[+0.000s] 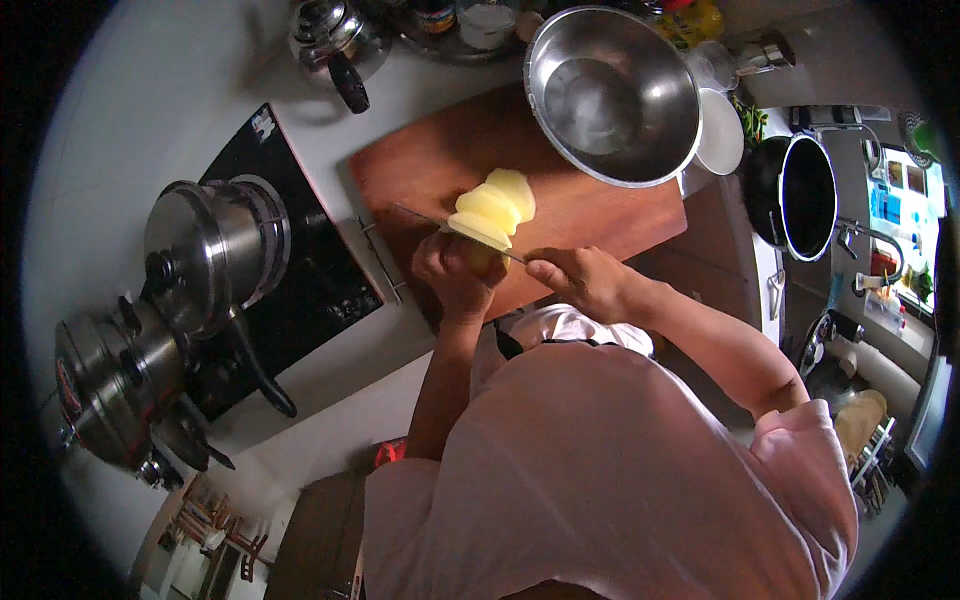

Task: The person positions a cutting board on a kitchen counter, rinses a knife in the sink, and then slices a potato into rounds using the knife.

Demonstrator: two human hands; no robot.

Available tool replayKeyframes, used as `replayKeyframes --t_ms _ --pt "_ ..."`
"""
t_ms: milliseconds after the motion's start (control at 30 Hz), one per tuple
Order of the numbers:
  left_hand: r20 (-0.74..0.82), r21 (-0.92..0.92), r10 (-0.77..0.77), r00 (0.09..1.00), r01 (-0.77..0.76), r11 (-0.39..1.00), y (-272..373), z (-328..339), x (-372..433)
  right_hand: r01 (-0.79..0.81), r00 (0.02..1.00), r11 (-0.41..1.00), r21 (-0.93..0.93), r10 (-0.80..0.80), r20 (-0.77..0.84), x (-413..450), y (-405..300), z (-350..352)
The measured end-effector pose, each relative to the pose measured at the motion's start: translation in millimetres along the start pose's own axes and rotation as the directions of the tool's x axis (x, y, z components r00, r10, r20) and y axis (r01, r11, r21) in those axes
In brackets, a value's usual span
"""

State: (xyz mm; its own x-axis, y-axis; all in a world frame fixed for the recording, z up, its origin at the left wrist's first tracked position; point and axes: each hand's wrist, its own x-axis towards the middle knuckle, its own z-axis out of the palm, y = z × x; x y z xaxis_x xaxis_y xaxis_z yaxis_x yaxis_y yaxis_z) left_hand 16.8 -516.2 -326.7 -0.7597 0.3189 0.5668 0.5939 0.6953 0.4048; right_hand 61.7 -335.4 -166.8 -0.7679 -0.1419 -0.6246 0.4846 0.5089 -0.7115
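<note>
My right hand (581,279) grips the handle of a kitchen knife (420,216), whose thin blade runs to the upper left across the cutting board. Beneath the blade's near side, my left hand (457,276) holds a peeled piece of what looks like potato (480,261), mostly hidden by the fingers. Several pale yellow slices (499,201) lie overlapped just beyond the knife, the closest one against the blade. All of this rests on a reddish-brown wooden cutting board (585,232).
A large steel bowl (600,142) sits over the board's far right corner, beside a white bowl (720,131). To the left, a lidded steel pot (199,259) stands on a black cooktop (315,262). A steel kettle (330,37) is at the back; a black pot (806,195) is at the right.
</note>
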Motion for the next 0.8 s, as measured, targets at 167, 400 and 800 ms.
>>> replayKeyframes --t_ms 167,400,800 --pt "-0.014 -0.065 -0.029 0.999 0.028 0.998 1.9 -2.6 -0.4 0.070 0.995 0.998 0.001 -0.070 -0.068 29.3 16.5 16.3" --pt "0.030 -0.053 -0.027 0.999 0.029 0.998 -1.8 -2.8 -5.1 0.044 0.995 0.993 -0.107 -0.053 -0.081 34.3 26.1 24.5" --pt "0.061 0.061 0.037 0.997 -0.040 0.997 -11.6 12.2 -15.0 0.029 0.999 0.996 -0.080 -0.027 0.025 -50.5 -9.6 -11.4"
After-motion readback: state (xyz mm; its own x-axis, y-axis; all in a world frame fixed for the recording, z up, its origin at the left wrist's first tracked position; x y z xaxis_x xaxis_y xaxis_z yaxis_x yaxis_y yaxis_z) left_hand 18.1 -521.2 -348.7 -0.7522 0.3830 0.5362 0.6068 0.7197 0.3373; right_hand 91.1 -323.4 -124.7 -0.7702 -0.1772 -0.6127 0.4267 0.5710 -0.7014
